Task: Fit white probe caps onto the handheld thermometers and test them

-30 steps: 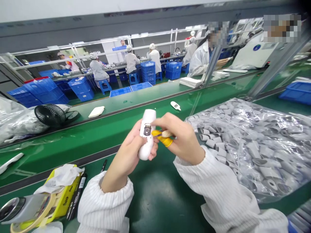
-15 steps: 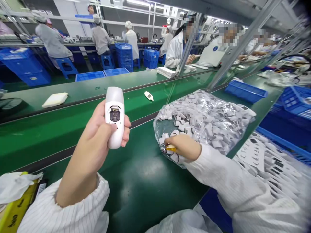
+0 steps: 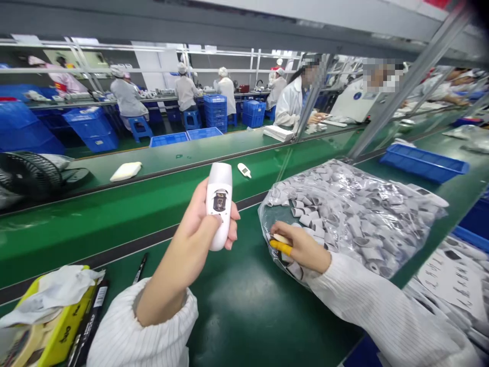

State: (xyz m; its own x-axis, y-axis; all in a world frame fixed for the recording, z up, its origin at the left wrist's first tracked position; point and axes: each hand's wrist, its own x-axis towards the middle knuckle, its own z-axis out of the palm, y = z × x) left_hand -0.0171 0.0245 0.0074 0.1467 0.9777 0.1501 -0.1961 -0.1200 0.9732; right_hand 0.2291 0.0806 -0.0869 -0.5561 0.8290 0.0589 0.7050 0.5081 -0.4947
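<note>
My left hand (image 3: 204, 224) is closed around a white handheld device (image 3: 219, 237), held upright over the bench. The device has a light grey top end and an opening showing dark inner parts, and my thumb presses just below that opening. My right hand (image 3: 301, 247) reaches in at the near left edge of a clear plastic bag (image 3: 385, 204) of grey-white, tube-like caps (image 3: 305, 219). Its fingers are curled together among the caps, with an orange finger cover (image 3: 281, 247) on one. What they pinch, if anything, is hidden.
A small white device with a screen (image 3: 244, 170) lies on the green conveyor belt (image 3: 95, 214). At left are a yellow box (image 3: 63, 331), a black pen (image 3: 140, 267) and a fan (image 3: 26, 173). A blue tray (image 3: 424, 162) stands right; a metal post (image 3: 408, 81) rises behind the bag.
The camera has turned, so the scene sits further right and lower. My left hand still grips the device. My right hand stays at the bag's edge, its orange-covered finger now showing more.
</note>
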